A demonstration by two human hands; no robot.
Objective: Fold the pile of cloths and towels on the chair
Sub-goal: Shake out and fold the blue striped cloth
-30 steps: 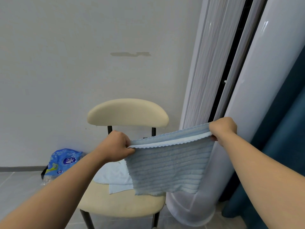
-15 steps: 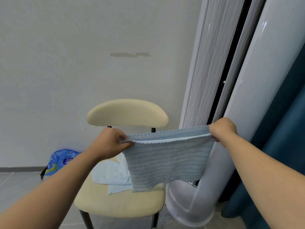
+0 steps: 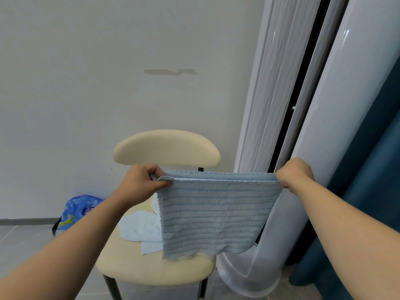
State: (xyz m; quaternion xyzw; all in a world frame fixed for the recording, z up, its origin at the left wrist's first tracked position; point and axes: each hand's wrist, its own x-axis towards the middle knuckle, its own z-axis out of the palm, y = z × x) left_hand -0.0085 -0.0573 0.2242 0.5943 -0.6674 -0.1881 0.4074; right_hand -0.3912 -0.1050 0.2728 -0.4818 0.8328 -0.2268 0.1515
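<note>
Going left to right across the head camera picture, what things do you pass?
blue plastic bag → left hand → blue striped towel → right hand → dark blue curtain

Soft, even light fills the room, bright but not harsh, with no single source showing. Thin glare streaks run down the glossy white column (image 3: 337, 126) on the right. Shadows are faint; a mild one lies on the chair seat (image 3: 134, 263) beneath the hanging towel (image 3: 216, 215). Focus is sharp throughout. Wide-angle distortion bends the column and stretches the forearms (image 3: 65, 245) — most at the lower corners.
</note>
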